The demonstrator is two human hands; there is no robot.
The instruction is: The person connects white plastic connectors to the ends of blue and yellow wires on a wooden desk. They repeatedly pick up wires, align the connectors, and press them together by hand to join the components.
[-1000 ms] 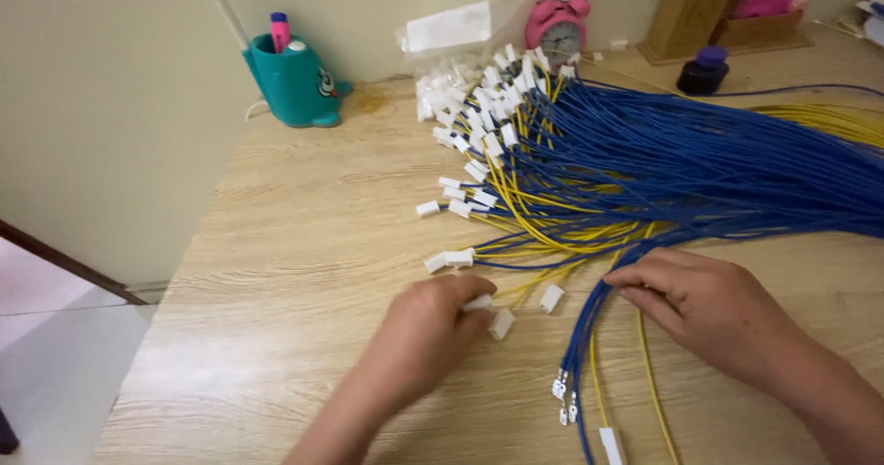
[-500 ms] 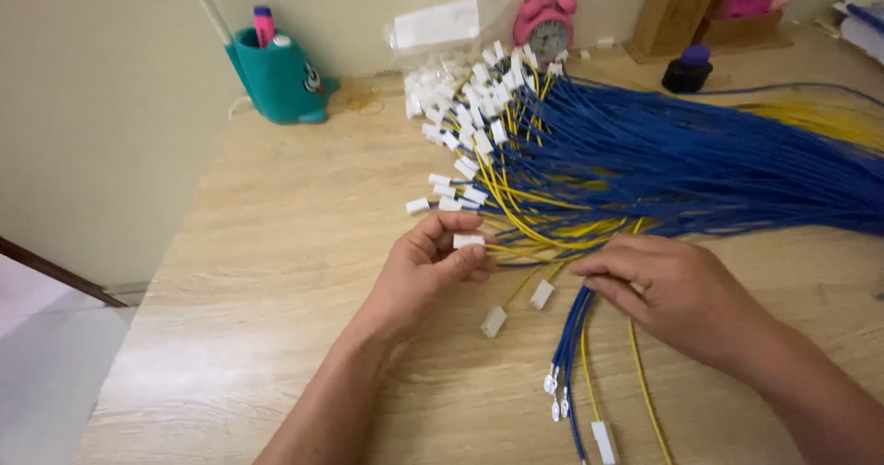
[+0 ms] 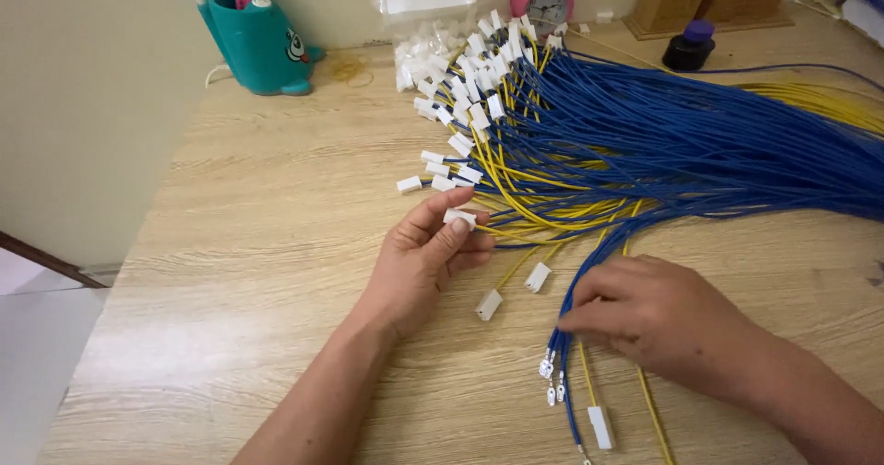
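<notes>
- Left hand (image 3: 425,261) raised a little off the desk (image 3: 258,244), thumb and fingertips pinched on one small white plug (image 3: 459,217); a yellow wire runs from the plug back toward the pile.
- Right hand (image 3: 658,316) lies flat-ish on the desk, fingers curled down onto a thin bunch of blue wires (image 3: 564,331). Whether it truly grips the bunch or only presses it, I cannot tell.
- The ends of that bunch, just below the right hand, carry bare metal tips (image 3: 550,370) with no white housing. Judged as the part not yet done.
- One yellow wire (image 3: 587,387) beside them ends in a white plug (image 3: 599,426); two more plugged ends (image 3: 512,290) lie loose between the hands.
- Main bundle of wires (image 3: 700,152), mostly blue with some yellow, fans across the right half of the desk. Its far ends, upper centre, show a crowd of white plugs (image 3: 465,106) already fitted. Judged as the bulk of the work finished.
- A clear bag of loose white plugs (image 3: 414,51) sits at the back of the desk, touching the fitted ends.
- Judgement: well along; many ends plugged, a small bunch of bare tips left near the right hand. Any count is beyond what shows.
- Around: teal pen holder (image 3: 258,46) back left, pink alarm clock (image 3: 547,0) behind the wires, small dark bottle (image 3: 689,49) and a wooden box (image 3: 700,0) back right.
</notes>
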